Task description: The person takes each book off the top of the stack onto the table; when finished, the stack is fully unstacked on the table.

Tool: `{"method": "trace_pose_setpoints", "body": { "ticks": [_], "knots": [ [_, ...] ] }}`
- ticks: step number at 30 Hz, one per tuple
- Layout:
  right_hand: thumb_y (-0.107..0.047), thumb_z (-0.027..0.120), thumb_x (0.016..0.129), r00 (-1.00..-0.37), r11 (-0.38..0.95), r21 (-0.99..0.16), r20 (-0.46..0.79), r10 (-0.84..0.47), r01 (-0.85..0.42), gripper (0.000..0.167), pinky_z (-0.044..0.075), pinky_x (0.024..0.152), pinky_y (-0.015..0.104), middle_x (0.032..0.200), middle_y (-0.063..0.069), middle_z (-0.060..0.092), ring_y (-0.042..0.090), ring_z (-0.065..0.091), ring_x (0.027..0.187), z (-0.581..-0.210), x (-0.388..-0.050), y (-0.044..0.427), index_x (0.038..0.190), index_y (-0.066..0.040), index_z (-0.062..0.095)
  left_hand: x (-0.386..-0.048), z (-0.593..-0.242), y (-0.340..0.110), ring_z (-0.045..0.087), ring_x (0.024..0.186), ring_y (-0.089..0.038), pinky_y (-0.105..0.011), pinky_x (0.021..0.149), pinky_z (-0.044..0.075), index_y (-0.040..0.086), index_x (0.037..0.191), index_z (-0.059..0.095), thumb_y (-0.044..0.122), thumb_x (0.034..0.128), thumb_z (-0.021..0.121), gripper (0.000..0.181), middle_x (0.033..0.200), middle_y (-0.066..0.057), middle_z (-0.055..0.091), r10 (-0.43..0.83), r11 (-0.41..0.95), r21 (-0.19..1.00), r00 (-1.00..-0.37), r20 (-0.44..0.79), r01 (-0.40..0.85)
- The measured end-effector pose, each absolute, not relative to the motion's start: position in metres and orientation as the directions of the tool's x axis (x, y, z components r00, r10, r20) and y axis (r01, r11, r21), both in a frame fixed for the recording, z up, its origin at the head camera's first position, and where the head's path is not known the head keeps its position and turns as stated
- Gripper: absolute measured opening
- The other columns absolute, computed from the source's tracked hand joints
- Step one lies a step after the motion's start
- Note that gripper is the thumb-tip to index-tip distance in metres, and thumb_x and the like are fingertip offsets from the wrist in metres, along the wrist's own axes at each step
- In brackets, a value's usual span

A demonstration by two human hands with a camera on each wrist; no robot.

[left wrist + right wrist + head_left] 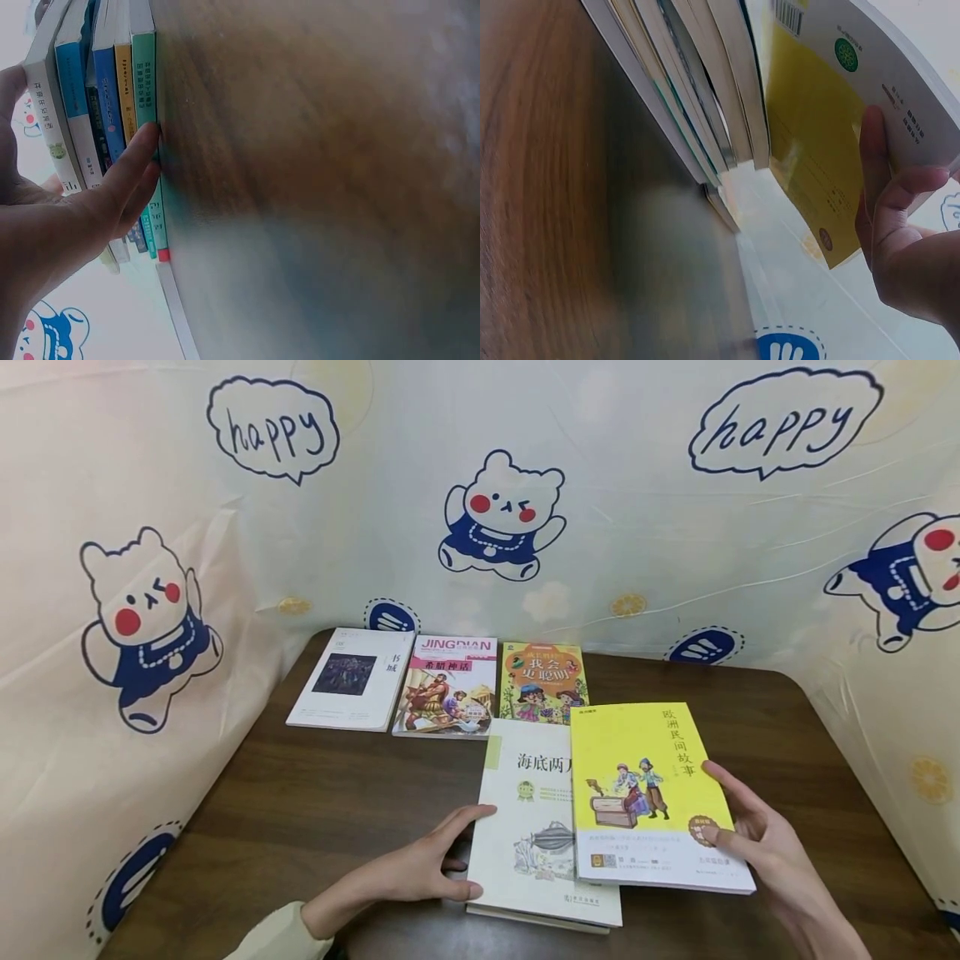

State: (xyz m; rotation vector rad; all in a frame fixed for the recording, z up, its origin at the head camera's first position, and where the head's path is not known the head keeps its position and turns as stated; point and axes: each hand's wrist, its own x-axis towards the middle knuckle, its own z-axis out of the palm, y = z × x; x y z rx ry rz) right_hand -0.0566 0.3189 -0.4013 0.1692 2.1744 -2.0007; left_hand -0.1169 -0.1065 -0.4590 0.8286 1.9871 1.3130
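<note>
A yellow-covered book (633, 752) with a white lower band is in my right hand (776, 852). The thumb lies on its front cover and the fingers support the back cover (821, 142). This book hangs tilted over the right part of a stack of books (105, 97). On top of that stack lies a pale cream book (525, 852), partly covered by the yellow one. My left hand (420, 864) touches the stack's left side, its fingers spread across the spines. In the left wrist view its fingertips reach a green spine (144, 82) at the bottom.
Three books lie in a row at the back: a white one (337, 710), a pink-and-white one (446, 693) and an orange-yellow one (542, 672) partly behind the stack. All lie on a dark wooden table (300, 810). A printed curtain (600, 527) encloses its back and sides.
</note>
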Motion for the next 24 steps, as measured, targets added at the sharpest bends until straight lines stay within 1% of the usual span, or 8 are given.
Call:
{"method": "trace_pose_setpoints", "body": {
  "ticks": [4,10,16,21,24],
  "knots": [
    [-0.001,0.06,0.092,-0.982,0.075,-0.981,-0.183,-0.04,0.18,0.076,0.057,0.061,0.032,0.115,-0.003,0.067,0.025,0.07,0.083,-0.4,-0.062,0.327,0.154,-0.022,0.02,-0.117,-0.46,-0.106,0.035,0.126,-0.027,-0.027,0.091,0.05,0.034,0.15,0.018,0.033,0.0862,0.073,0.084,0.153,-0.002,0.016,0.774,0.31,0.935,-0.617,-0.142,0.173],
    [-0.002,0.06,0.092,-0.986,0.067,-0.984,-0.166,-0.019,0.165,0.076,0.057,0.061,0.031,0.116,-0.007,0.065,0.026,0.07,0.083,-0.398,-0.07,0.335,0.154,-0.022,0.021,-0.117,-0.461,-0.105,0.037,0.126,-0.026,-0.026,0.091,0.05,0.033,0.151,0.018,0.033,0.0863,0.073,0.084,0.152,-0.003,0.017,0.778,0.303,0.935,-0.615,-0.131,0.184],
    [-0.004,0.059,0.093,-0.987,0.07,-0.985,-0.158,0.009,0.158,0.074,0.057,0.063,0.029,0.123,-0.01,0.055,0.024,0.07,0.085,-0.398,-0.075,0.344,0.154,-0.021,0.022,-0.117,-0.464,-0.105,0.037,0.125,-0.025,-0.025,0.09,0.049,0.033,0.151,0.017,0.034,0.0868,0.072,0.084,0.152,-0.004,0.016,0.783,0.297,0.938,-0.607,-0.133,0.178],
    [-0.005,0.06,0.093,-0.987,0.08,-0.983,-0.162,0.016,0.162,0.075,0.058,0.064,0.03,0.127,-0.006,0.046,0.024,0.069,0.086,-0.399,-0.079,0.349,0.155,-0.022,0.021,-0.116,-0.463,-0.106,0.035,0.127,-0.026,-0.025,0.091,0.049,0.032,0.151,0.018,0.034,0.0868,0.072,0.084,0.153,-0.004,0.016,0.781,0.295,0.938,-0.611,-0.126,0.183],
    [-0.004,0.059,0.093,-0.988,0.073,-0.986,-0.152,0.013,0.152,0.074,0.057,0.064,0.03,0.128,-0.004,0.044,0.024,0.069,0.085,-0.397,-0.083,0.35,0.155,-0.022,0.021,-0.116,-0.462,-0.107,0.035,0.127,-0.026,-0.024,0.091,0.049,0.032,0.151,0.018,0.035,0.0865,0.072,0.084,0.153,-0.003,0.017,0.777,0.301,0.936,-0.616,-0.129,0.185]
  ]
}}
